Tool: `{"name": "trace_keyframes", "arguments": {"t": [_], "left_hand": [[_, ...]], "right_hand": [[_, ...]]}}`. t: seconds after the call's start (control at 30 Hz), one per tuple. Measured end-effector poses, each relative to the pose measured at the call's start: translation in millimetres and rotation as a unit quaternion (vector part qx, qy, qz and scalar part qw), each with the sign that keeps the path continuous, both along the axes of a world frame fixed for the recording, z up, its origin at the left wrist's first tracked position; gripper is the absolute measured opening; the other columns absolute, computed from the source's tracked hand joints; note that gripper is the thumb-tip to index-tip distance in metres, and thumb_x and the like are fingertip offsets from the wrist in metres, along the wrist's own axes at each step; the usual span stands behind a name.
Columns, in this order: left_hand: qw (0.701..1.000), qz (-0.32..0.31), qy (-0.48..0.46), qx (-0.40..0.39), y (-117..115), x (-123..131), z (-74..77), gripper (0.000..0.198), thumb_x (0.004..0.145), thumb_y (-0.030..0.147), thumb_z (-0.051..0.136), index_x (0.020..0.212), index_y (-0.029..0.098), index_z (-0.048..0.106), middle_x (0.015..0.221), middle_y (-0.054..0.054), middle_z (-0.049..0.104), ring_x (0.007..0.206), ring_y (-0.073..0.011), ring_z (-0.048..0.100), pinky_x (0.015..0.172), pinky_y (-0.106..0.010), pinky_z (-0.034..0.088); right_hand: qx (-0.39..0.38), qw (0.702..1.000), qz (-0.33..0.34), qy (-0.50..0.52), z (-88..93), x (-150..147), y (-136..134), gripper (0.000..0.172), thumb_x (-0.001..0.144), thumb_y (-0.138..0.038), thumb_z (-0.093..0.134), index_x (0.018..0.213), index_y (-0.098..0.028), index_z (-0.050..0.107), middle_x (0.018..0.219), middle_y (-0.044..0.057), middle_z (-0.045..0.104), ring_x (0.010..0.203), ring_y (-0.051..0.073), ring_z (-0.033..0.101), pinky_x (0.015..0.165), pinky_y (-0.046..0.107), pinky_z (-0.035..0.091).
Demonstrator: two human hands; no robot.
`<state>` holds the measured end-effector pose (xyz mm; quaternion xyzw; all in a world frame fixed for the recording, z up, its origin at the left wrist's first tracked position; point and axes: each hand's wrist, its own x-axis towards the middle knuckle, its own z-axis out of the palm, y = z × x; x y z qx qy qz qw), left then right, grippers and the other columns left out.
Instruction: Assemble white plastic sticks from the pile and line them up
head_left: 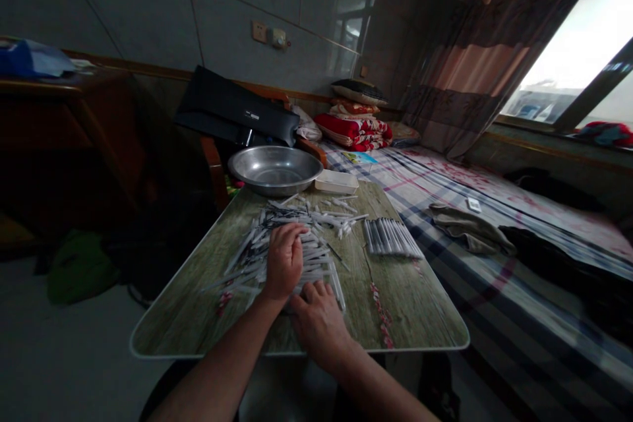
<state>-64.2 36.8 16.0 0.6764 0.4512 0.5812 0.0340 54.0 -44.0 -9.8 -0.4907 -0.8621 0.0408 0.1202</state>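
A loose pile of translucent pen barrels [316, 254], mixed with dark thin refills, covers the middle of the small table [415, 316]. My left hand [285, 260] is over the pile with its fingers curled inward; whatever they hold is hidden. Just nearer to me, my right hand [320, 320] rests low by the pile's front edge, its fingers bent and their tips out of sight. To the right lies a neat row of pens [393, 238], side by side. Small clear pen pieces [346, 227] are scattered between the pile and that row.
At the table's far end stand a wide metal basin [275, 171] and a shallow white plastic box [337, 182]. Behind them a black case [237, 109] leans on a wooden chair. A bed with a plaid sheet [420, 191] borders the table's right side.
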Motion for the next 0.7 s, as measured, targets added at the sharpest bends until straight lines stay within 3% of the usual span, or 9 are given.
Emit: {"name": "trace_keyframes", "arguments": {"t": [0.43, 0.57, 0.7], "left_hand": [[0.999, 0.035, -0.015, -0.002, 4.8, -4.9, -2.2, 0.027, 0.088, 0.014, 0.037, 0.095, 0.020, 0.062, 0.101, -0.006, 0.065, 0.104, -0.0214, 0.058, 0.096, -0.040, 0.044], [0.999, 0.041, -0.020, -0.006, 5.6, -6.1, -3.4, 0.025, 0.089, 0.015, 0.037, 0.094, 0.020, 0.061, 0.100, -0.006, 0.065, 0.103, -0.0210, 0.058, 0.096, -0.039, 0.044], [0.999, 0.032, -0.016, -0.002, 4.8, -5.2, -4.7, 0.024, 0.089, 0.014, 0.039, 0.095, 0.020, 0.061, 0.099, -0.006, 0.065, 0.101, -0.0210, 0.058, 0.093, -0.038, 0.044]], "right_hand": [[-0.016, 0.999, -0.027, -0.016, 5.2, -21.2, 53.4, 0.022, 0.090, -0.020, 0.047, 0.099, -0.016, 0.066, 0.097, 0.011, 0.066, 0.093, 0.027, 0.054, 0.081, 0.040, 0.039], [-0.006, 0.999, -0.049, -0.001, -0.9, -20.2, 53.2, 0.021, 0.091, -0.020, 0.045, 0.097, -0.016, 0.065, 0.092, 0.010, 0.067, 0.090, 0.025, 0.056, 0.081, 0.038, 0.039], [0.000, 0.999, -0.026, 0.019, -1.9, -11.6, 43.3, 0.016, 0.088, -0.021, 0.050, 0.095, -0.017, 0.064, 0.092, 0.008, 0.066, 0.090, 0.023, 0.056, 0.081, 0.035, 0.038]]}}
